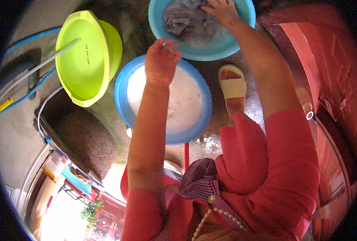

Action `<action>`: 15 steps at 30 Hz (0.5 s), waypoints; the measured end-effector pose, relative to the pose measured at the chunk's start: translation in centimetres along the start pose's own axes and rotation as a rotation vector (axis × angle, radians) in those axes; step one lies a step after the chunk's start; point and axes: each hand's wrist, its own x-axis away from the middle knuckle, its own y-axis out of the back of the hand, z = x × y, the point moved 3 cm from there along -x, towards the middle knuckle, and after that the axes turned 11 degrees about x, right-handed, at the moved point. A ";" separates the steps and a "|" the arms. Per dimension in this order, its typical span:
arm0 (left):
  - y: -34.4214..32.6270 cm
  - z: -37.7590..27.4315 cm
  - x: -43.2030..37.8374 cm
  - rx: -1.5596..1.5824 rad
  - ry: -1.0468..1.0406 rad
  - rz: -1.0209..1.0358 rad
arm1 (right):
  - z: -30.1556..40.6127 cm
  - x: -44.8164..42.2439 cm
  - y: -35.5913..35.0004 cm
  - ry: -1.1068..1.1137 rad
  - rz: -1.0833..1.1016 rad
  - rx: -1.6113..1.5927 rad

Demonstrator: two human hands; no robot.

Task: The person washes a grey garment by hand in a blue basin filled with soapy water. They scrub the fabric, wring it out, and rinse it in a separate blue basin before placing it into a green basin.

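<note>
My left hand [162, 61] hangs palm up, fingers apart and holding nothing, above the far rim of a blue plastic basin [208, 99] of whitish, foamy water. Farther off, a turquoise plastic basin [196, 56] holds wet grey cloth [177, 19] in murky, sudsy water. My right hand [223, 11] is at that cloth's right side with its fingers spread; whether the fingertips touch the cloth is hard to tell.
A lime-green plastic basin [89, 75] with a whitish hose [58, 53] over its edge stands at the left. A blue hose [30, 37] runs beside it. My slippered foot [234, 87] is on the wet floor, right of the blue basin. Red panels [332, 60] stand at the right.
</note>
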 end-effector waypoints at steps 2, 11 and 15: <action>-0.2 1.3 0.7 -0.060 0.044 0.004 | 2.6 0.0 -1.7 -0.146 -0.206 -0.009; 1.0 2.5 0.3 -0.024 0.056 -0.075 | 6.9 4.1 2.0 0.144 0.123 -0.402; 1.1 3.7 0.2 -0.087 0.082 -0.139 | 4.0 9.4 11.9 0.280 0.034 -0.777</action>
